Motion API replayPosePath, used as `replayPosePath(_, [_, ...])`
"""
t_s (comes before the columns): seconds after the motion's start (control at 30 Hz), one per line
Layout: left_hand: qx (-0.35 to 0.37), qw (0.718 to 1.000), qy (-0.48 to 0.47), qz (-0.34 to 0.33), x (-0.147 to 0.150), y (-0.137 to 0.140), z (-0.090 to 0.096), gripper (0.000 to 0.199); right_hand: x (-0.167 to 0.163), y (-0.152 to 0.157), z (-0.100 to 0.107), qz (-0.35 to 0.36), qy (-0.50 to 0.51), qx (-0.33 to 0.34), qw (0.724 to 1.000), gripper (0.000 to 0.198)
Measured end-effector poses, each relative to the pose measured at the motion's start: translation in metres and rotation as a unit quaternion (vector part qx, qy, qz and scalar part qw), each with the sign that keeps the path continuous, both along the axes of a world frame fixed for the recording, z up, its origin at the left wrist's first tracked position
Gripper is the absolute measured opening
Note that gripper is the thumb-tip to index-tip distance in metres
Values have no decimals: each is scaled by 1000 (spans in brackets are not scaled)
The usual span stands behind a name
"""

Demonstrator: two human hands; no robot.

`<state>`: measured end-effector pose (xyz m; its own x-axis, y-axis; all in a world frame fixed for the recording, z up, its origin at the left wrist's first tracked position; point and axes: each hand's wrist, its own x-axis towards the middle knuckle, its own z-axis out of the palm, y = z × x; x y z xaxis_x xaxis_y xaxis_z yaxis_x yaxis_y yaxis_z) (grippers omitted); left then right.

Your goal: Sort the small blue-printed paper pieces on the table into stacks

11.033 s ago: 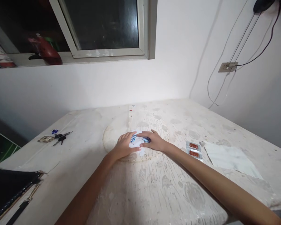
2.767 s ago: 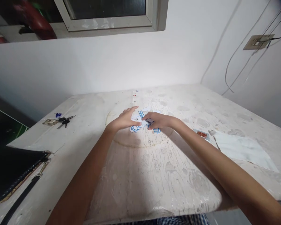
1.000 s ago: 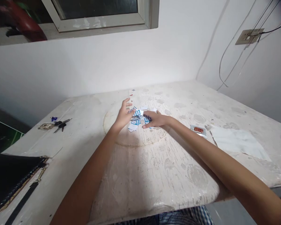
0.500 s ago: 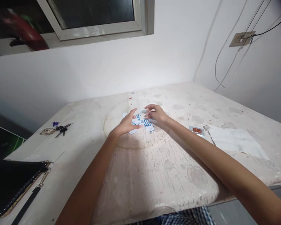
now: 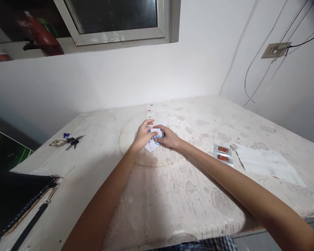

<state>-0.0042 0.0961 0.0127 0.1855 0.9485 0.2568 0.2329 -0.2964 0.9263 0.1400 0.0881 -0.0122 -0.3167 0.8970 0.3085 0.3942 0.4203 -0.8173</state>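
Note:
A loose bunch of white paper pieces [image 5: 151, 146] with blue marks lies between my two hands on the table. My left hand [image 5: 142, 137] curls around its left side, thumb resting over the top piece and fingers bent behind. From the right, my right hand [image 5: 170, 138] closes on the same bunch, its thumb in front and fingers at the far side. Parts of the pieces are hidden by my fingers. A few more white scraps show just beyond my right hand.
Keys with a keychain [image 5: 72, 141] lie at the left. A black bag [image 5: 21, 198] with a strap is at the left edge. On the right are a blister pack [image 5: 223, 154] with reddish contents and a white cloth or tissue [image 5: 269, 164]. A wall stands behind the table.
My hands have come together and closed around the paper pieces, which were spread out between them and are now bunched. The view has shifted slightly, and more of the blister pack shows.

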Motion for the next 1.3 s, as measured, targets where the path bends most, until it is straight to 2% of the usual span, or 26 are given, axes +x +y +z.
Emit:
replayPosePath(0.17, [-47, 989, -138, -11, 7, 0, 4, 43, -4, 6, 7, -46, 160, 8, 986, 29])
replayPosePath(0.33, [-102, 974, -195, -51, 10, -2, 5, 40, 1, 5, 20, -31, 302, -125, 945, 17])
replayPosePath(0.43, [-101, 974, -195, -54, 9, -3, 4, 42, 4, 4, 24, -30, 309, -136, 941, 10])
replayPosePath(0.53, [-84, 978, -188, -38, 8, -3, 5, 34, 8, 6, 26, -47, 299, -134, 944, 22])
replayPosePath(0.63, [-70, 978, -197, -7, 7, -2, 8, 30, 13, 10, 26, -113, 277, -95, 949, 33])
replayPosePath(0.73, [-78, 982, -172, 21, 6, 0, 11, 25, 20, 14, 28, -142, 241, -71, 957, 40])
replayPosePath(0.83, [-82, 994, -74, 24, -1, 3, 16, 24, 30, 16, 33, -85, 158, -39, 983, 39])
replayPosePath(0.93, [-90, 992, 80, -33, -12, 3, 21, 29, 41, 13, 38, -26, -7, -19, 999, 37])
replayPosePath(1.03, [-113, 957, 242, -113, -24, 1, 24, 36, 49, 7, 40, 35, -180, -66, 981, 42])
replayPosePath(1.1, [-86, 941, 307, -115, -28, -1, 22, 43, 49, 2, 40, 65, -256, -90, 960, 58])
replayPosePath(1.2, [-54, 930, 345, -112, -26, -3, 18, 51, 43, -4, 40, 57, -326, -77, 940, 77])
replayPosePath(1.3, [-62, 925, 350, -135, -20, -5, 15, 48, 33, -7, 40, 50, -338, -40, 939, 70])
